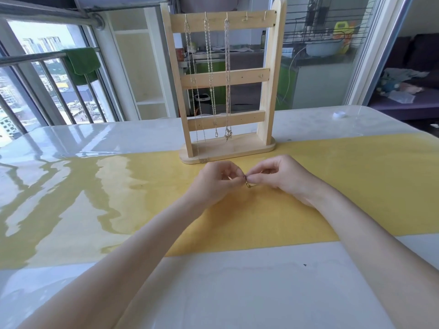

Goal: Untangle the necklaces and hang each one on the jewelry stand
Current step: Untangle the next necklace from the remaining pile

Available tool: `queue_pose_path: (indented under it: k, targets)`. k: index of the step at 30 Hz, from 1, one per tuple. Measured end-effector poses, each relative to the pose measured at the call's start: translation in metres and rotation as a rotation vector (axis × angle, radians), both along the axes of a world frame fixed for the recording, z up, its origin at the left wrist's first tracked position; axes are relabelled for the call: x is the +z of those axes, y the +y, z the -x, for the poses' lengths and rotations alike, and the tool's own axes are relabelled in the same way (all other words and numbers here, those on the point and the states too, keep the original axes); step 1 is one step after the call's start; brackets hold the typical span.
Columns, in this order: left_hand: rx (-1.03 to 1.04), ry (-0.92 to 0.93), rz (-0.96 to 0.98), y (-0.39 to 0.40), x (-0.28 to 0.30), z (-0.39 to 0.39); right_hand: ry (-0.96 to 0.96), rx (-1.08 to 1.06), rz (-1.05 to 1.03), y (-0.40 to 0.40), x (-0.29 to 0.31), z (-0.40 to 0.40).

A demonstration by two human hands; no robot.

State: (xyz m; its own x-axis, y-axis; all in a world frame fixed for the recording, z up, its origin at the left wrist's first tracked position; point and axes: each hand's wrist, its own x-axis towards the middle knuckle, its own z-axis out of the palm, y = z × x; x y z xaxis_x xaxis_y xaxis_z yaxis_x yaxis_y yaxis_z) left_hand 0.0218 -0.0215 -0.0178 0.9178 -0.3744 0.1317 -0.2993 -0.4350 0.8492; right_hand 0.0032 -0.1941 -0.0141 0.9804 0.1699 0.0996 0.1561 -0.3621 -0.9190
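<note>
Three necklaces [210, 74] already hang from the jewelry stand's [270, 74] top-rail hooks, and my left hand [215, 184] and right hand [278, 178] pinch one small gold tangle [248, 184] just near of its base.
</note>
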Motion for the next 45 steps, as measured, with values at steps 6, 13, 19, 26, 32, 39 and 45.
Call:
queue_pose_path:
  k: [6, 13, 19, 26, 32, 39, 45]
  targets:
    - [-0.104, 0.197, 0.257, 0.010, 0.020, -0.001, 0.025, 0.083, -0.266, 0.003, 0.009, 0.001]
    - [-0.082, 0.175, 0.227, 0.007, 0.023, 0.001, 0.069, 0.099, -0.303, 0.006, 0.008, 0.000]
    - [-0.052, 0.119, 0.211, 0.005, 0.022, 0.001, 0.042, 0.038, -0.249, 0.005, 0.008, -0.001]
    - [-0.046, 0.126, 0.240, 0.009, 0.020, -0.003, 0.052, 0.037, -0.260, 0.003, 0.004, 0.000]
    - [0.003, 0.119, 0.244, 0.008, 0.023, -0.002, 0.080, 0.084, -0.236, 0.004, 0.001, 0.000]
    - [-0.008, 0.318, 0.419, 0.012, 0.026, -0.003, 0.149, 0.111, -0.138, 0.008, 0.001, 0.002]
    - [0.048, 0.480, 0.705, 0.014, 0.030, -0.006, 0.152, 0.092, -0.043, 0.006, -0.002, 0.001]
